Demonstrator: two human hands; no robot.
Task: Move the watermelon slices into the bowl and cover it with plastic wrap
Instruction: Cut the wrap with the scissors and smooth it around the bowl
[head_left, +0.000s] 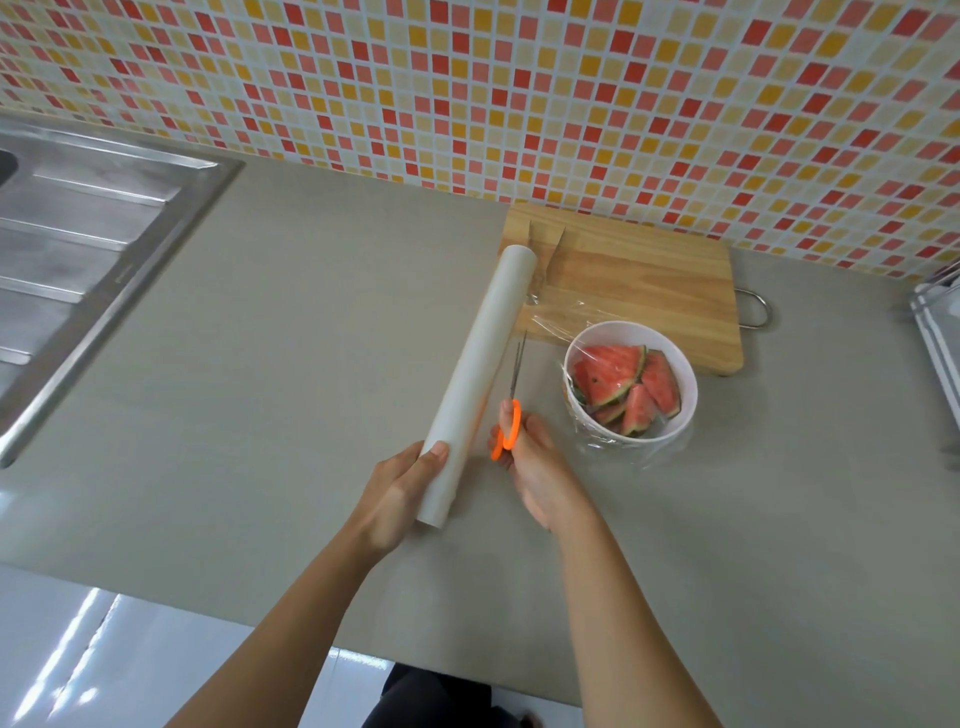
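Observation:
A white bowl (680, 410) on the grey counter holds several red watermelon slices (618, 382). Clear plastic wrap (571, 319) lies loosely over the bowl and trails back across the cutting board toward the roll. My left hand (400, 488) grips the near end of the long white plastic wrap roll (478, 374), which lies slanted to the left of the bowl. My right hand (535, 462) holds orange-handled scissors (511, 410), their blades pointing away along the right side of the roll, between roll and bowl.
A wooden cutting board (649, 286) with a metal handle sits behind the bowl against the tiled wall. A steel sink drainboard (88, 249) fills the left. A white rack (940, 332) shows at the right edge. The counter's front edge runs near me.

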